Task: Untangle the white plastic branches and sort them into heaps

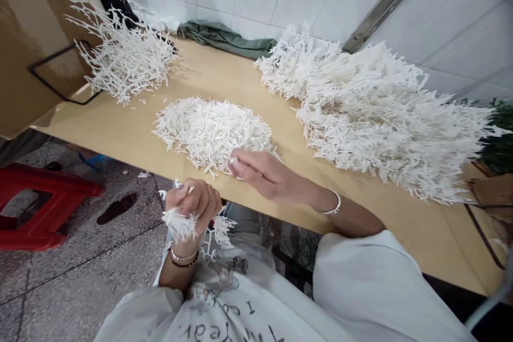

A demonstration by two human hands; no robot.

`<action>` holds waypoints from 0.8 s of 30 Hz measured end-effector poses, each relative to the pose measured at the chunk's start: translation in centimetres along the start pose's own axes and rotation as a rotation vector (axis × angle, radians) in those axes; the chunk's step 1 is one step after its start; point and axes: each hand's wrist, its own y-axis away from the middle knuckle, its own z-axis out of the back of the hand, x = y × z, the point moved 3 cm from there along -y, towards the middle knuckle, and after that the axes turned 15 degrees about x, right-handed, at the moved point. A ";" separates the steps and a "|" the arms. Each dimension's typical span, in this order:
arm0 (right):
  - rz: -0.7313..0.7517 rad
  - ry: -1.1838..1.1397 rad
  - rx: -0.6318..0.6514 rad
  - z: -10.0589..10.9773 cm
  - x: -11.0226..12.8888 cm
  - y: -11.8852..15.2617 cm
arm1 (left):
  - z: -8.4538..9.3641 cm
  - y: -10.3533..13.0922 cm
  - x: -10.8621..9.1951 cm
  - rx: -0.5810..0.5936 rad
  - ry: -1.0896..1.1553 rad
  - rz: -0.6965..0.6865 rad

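Observation:
My left hand [196, 203] is closed in a fist in front of the table edge. Out of it stick white branched plastic sprigs [181, 224], with more of them hanging on its other side. My right hand [266, 173] is over the table's front edge, thumb and fingers pinched together. A tiny white spot shows at its fingertips; whether that is a sprig piece or a nail I cannot tell. Just behind my right fingertips lies a heap of small white sprigs [214, 131].
A large pile of white branched stems [385, 112] covers the table's right side. Longer bare white branches [124, 56] lie at the left beside a cardboard box [36, 37]. Dark green cloth [224, 37] lies along the tiled wall. A red stool [48, 203] stands on the floor.

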 end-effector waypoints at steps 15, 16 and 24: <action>-0.357 0.626 -0.412 4.0 -5.2 0.1 | 0.8 1.9 0.9 -0.367 -0.326 0.178; -0.306 0.568 -0.442 3.9 -4.4 0.2 | 0.8 2.2 1.0 -0.391 -0.351 0.210; -0.046 0.125 0.126 -0.7 1.8 0.6 | 0.7 3.5 1.3 -0.409 -0.546 0.452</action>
